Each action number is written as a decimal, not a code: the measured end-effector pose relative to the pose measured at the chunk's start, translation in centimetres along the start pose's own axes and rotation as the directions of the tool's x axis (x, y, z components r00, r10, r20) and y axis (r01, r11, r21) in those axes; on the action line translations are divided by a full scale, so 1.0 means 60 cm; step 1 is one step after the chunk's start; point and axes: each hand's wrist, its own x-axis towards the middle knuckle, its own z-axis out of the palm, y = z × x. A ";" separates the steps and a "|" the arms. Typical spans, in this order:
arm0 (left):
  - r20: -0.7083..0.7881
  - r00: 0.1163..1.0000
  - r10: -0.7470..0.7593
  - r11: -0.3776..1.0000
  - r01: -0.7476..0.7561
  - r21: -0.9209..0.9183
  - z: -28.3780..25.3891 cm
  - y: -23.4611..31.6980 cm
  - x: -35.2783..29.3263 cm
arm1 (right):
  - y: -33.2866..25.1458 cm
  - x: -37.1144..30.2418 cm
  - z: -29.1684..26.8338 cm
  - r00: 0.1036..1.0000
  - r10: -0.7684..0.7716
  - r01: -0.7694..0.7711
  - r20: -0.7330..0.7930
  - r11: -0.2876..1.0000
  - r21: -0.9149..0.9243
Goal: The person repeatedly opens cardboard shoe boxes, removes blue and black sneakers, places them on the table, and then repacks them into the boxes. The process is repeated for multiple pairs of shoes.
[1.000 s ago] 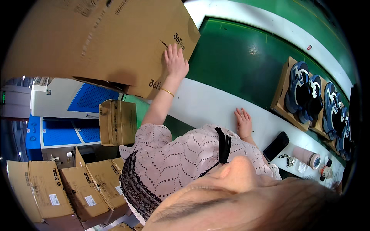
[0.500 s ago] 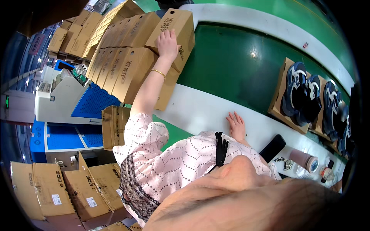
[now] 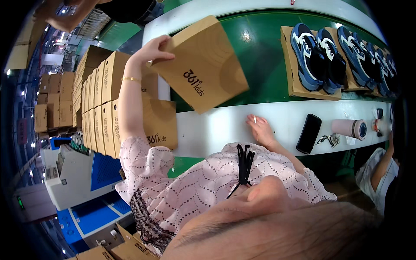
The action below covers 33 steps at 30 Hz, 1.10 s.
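My left hand (image 3: 157, 51) is closed on the upper left end of a brown cardboard shoebox (image 3: 203, 71), thumb on its face. The shut box is held tilted above the green conveyor belt, its lower corner over the white ledge (image 3: 206, 130). Beside it on the left stand the stacked shoeboxes (image 3: 108, 82), with another brown box (image 3: 160, 123) at their near end. My right hand (image 3: 261, 131) rests near the ledge, palm partly turned up and fingers loosely extended. A small white spot shows by its fingers, too small to name. A black phone (image 3: 309, 133) lies to its right.
Dark blue and black sneakers (image 3: 308, 54) lie in open boxes on the green belt (image 3: 264, 43). A pink tumbler (image 3: 349, 128) and keys (image 3: 331, 139) lie on the ledge. Another person's hand (image 3: 71, 17) shows top left, another person's arm (image 3: 381, 171) at right. A blue-and-white machine (image 3: 82, 173) stands left.
My left hand has lifted a shoebox off the stack and swung it right over the belt. My right hand has turned from lying flat to palm partly up. The view has shifted.
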 end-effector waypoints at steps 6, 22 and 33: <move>-0.239 0.921 -0.307 0.881 0.370 0.295 0.156 -0.172 0.143 | -0.009 -0.003 -0.027 0.853 0.464 -0.396 -0.238 0.873 0.284; -0.100 0.931 0.350 0.604 -0.306 -0.736 0.413 0.208 0.025 | -0.153 0.182 -0.361 0.930 0.123 0.153 -0.345 0.725 0.672; -0.282 0.846 0.452 0.888 -0.457 0.051 0.559 0.203 0.062 | 0.020 0.205 -0.390 0.774 0.587 -0.633 -0.238 0.706 -0.317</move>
